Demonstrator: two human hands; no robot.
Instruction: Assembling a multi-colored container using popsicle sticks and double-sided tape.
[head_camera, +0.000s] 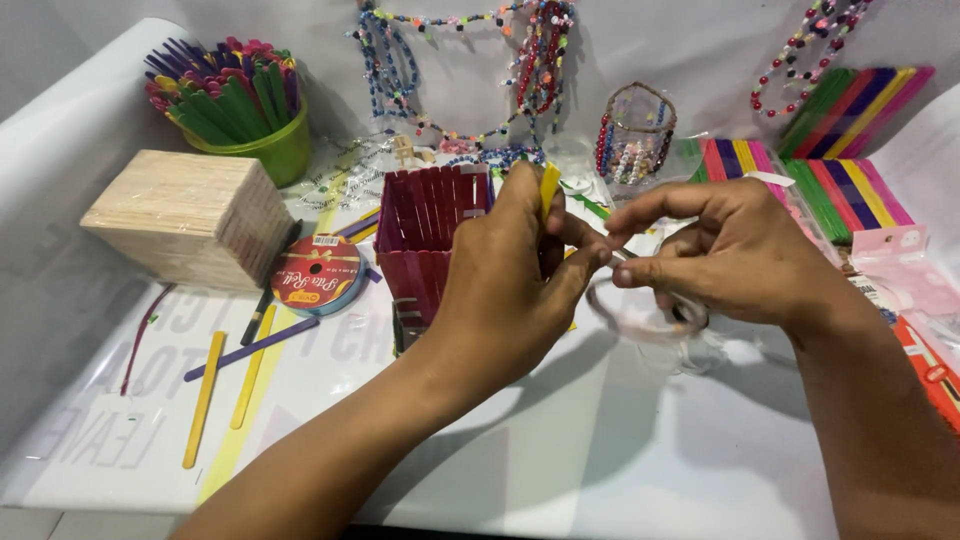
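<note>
My left hand (505, 290) pinches a yellow craft stick (549, 186) upright, just right of a red box built from craft sticks (430, 235). My right hand (735, 250) meets it fingertip to fingertip and has a clear tape roll (645, 310) hanging under its fingers, pinching what looks like the tape's end. Both hands hover over the white table (620, 450).
A block of bundled plain sticks (185, 215) and a green cup of coloured sticks (235, 105) stand at the left. A ribbon spool (318, 275) and loose yellow and purple sticks (235, 365) lie nearby. Packs of coloured sticks (850, 190) and beaded strings (635, 135) fill the back right.
</note>
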